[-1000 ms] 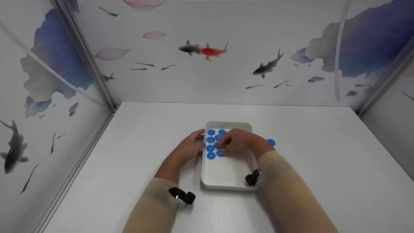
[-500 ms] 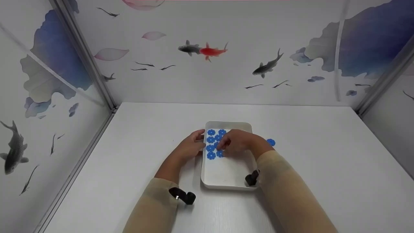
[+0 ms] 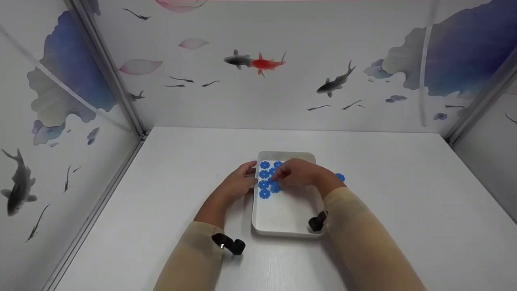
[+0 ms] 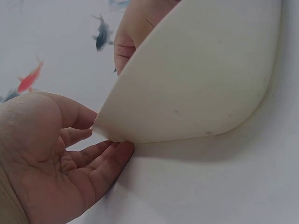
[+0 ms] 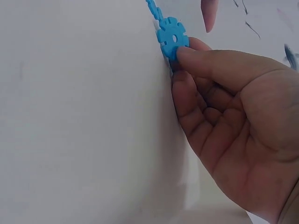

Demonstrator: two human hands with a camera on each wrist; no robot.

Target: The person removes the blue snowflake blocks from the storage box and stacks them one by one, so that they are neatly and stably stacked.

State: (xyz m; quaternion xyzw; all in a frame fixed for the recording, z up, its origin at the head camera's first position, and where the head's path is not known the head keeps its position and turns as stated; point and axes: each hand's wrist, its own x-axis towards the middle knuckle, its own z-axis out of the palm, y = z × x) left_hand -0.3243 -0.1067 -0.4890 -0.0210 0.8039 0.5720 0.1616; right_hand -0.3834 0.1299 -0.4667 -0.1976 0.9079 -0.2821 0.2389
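In the head view a white tray (image 3: pixel 282 220) holds several blue notched discs (image 3: pixel 264 174) laid in columns along its left side. My left hand (image 3: pixel 238 184) grips the tray's left edge; in the left wrist view that hand (image 4: pixel 65 154) has its thumb and fingers on either side of the rim. My right hand (image 3: pixel 299 171) is over the tray, its fingers among the discs. In the right wrist view the right hand (image 5: pixel 233 107) pinches one blue notched disc (image 5: pixel 169 36) between thumb and fingers, and another disc (image 5: pixel 153 8) stands just beyond it. The right hand hides some discs.
One more blue disc (image 3: pixel 341 177) lies on the white table (image 3: pixel 404 194) to the right of the tray, partly behind the right wrist. Walls printed with fish and leaves (image 3: pixel 262 101) enclose the table at the back and both sides.
The right hand has risen slightly, and the lowest disc by its fingers has shifted a little toward the back of the tray. The left hand stays on the tray edge.
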